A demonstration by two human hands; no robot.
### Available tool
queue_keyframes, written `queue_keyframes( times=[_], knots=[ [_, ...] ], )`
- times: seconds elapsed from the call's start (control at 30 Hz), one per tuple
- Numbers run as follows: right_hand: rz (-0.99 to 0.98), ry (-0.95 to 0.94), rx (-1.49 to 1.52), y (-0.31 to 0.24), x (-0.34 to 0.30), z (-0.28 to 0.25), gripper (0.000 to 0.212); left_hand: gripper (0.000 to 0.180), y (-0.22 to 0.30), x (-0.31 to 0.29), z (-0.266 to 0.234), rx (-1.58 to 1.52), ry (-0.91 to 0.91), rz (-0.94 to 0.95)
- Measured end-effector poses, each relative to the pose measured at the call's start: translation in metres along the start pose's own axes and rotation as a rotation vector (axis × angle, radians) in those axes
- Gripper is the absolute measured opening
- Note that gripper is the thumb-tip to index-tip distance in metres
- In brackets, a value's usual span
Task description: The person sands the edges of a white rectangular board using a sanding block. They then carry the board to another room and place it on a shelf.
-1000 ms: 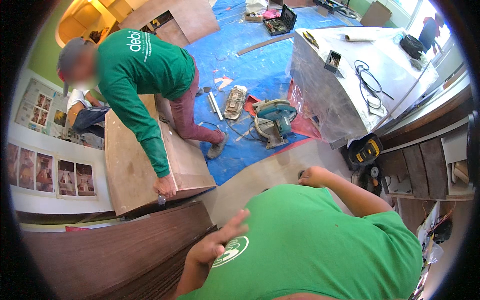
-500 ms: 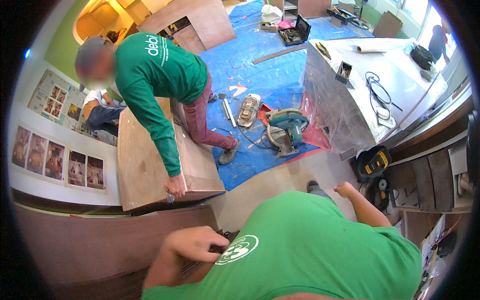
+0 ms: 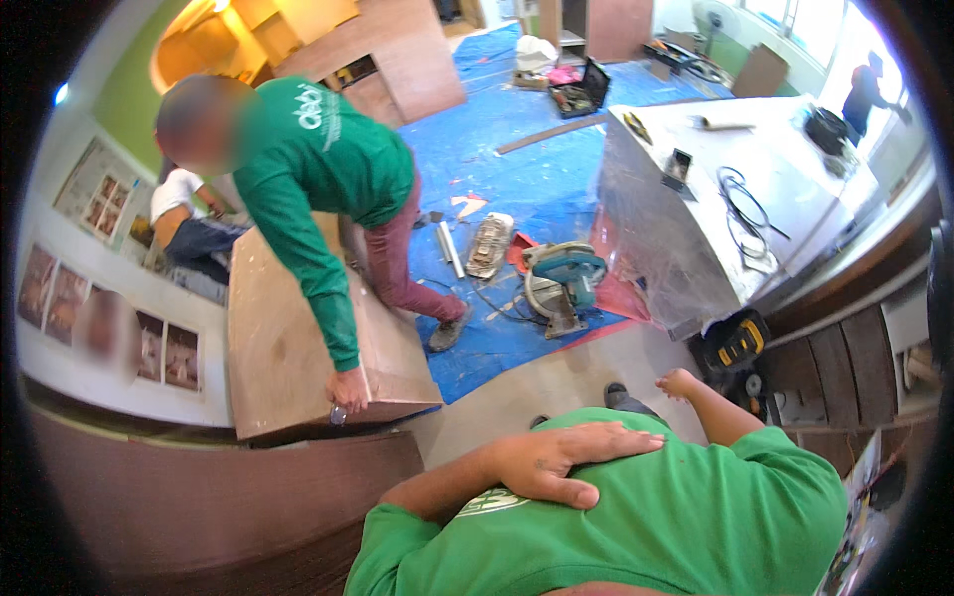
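My left hand (image 3: 561, 462) lies flat across the front of my green T-shirt (image 3: 616, 507), fingers stretched out and thumb apart, holding nothing. Out to my right side hangs my right hand (image 3: 678, 384), its fingers curled in, with nothing visible in them. Ahead on the left, a co-worker in a green long-sleeved top (image 3: 343, 139) bends over a large plywood box (image 3: 288, 328). That person's hand (image 3: 348, 387) is at the box's near edge, by a small shiny item too small to make out. Neither of my hands touches the box.
A miter saw (image 3: 564, 278) stands on blue sheeting (image 3: 477, 348) ahead. At right is a plastic-wrapped counter (image 3: 686, 219) with a coiled black cable (image 3: 740, 204). A brown panel (image 3: 219, 487) runs along my left. Farther off lies an open tool case (image 3: 581, 91); another person (image 3: 194, 219) sits behind the box.
My left hand has moved right, from the side of my shirt to flat across its front, and its fingers have straightened. My right hand stays out at my side. The co-worker remains bent over the box.
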State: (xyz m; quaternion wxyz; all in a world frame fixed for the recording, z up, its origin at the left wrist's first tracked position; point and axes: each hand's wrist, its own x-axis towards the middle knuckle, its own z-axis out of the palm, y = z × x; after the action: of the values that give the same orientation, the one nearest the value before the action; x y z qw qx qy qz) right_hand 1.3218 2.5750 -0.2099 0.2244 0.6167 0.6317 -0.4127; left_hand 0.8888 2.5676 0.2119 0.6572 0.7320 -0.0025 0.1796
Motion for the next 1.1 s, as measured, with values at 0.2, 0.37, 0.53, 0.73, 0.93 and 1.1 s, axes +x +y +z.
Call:
queue_keyframes(
  times=[0.2,0.37,0.53,0.73,0.93,1.1],
  knots=[
    [-0.013,0.182,-0.093,0.014,0.005,0.006,0.056,0.047,-0.020,-0.031,-0.005,0.249,0.161,-0.479],
    [0.160,0.257,0.123,0.029,-0.030,0.012,0.058,0.035,0.039,-0.119,-0.010,0.015,0.144,-0.320],
    [0.302,0.112,0.079,0.032,-0.066,0.023,0.061,0.058,0.039,-0.146,0.002,-0.487,0.147,-0.129],
    [0.386,0.029,0.222,0.023,-0.075,0.022,0.063,0.056,0.059,-0.137,0.033,-0.262,0.485,-0.311],
    [0.176,0.239,0.127,0.013,-0.064,-0.008,0.054,0.039,0.064,-0.154,0.020,-0.245,0.207,-0.408],
    [0.169,0.171,0.041,0.008,-0.051,-0.030,0.054,0.050,0.037,-0.135,0.052,-0.248,0.475,-0.144]
  ],
)
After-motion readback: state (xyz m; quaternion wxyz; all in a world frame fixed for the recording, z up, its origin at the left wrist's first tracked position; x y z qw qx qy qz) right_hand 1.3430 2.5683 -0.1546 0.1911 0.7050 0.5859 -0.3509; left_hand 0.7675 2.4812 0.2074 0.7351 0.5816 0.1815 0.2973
